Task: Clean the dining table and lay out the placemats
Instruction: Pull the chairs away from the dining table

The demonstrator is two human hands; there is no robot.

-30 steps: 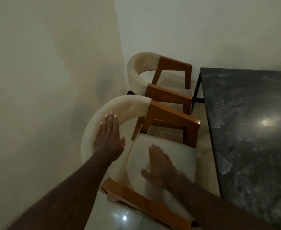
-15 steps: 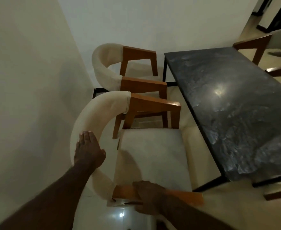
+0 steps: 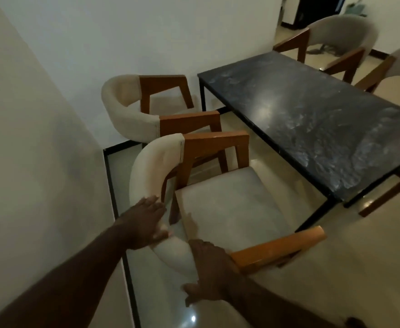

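The dark marble dining table stretches from the middle to the right edge, its top bare and streaked. A cream chair with wooden arms stands beside it, turned at an angle to the table. My left hand lies across the chair's padded backrest with the fingers stretched out. Lower down, my right hand grips the backrest's end where the near wooden arm joins, thumb underneath. No placemat or cloth is in view.
A second cream chair stands against the back wall, close behind the first. Two more chairs stand at the table's far side, one cut by the right edge. A wall runs close along my left. A dark doorway opens at the top right.
My right hand went from the seat cushion to the near wooden arm, then to the backrest's end. My left hand slid down the backrest. The chair now sits more angled to the table.
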